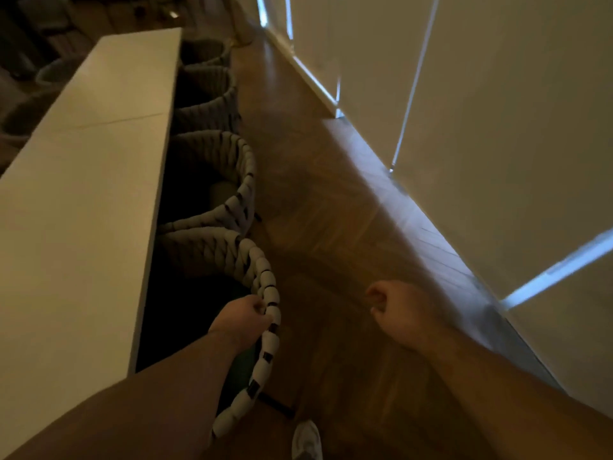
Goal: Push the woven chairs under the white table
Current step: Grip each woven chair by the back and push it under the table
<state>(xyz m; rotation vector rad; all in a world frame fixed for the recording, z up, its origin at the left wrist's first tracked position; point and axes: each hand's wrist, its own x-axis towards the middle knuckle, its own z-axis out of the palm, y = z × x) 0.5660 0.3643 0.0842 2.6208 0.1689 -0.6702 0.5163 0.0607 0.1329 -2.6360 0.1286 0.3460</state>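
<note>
A long white table runs along the left. Several grey woven chairs line its right side. The nearest woven chair has its curved back rim sticking out from the table edge, and my left hand grips that rim from the inside. The second woven chair sits tucked closer in, and two further chairs stand beyond it. My right hand hovers over the floor to the right in a loose fist, holding nothing.
A wooden herringbone floor forms an aisle between the chairs and pale blinds on the right. My white shoe shows at the bottom. More dark chairs stand past the table's far side.
</note>
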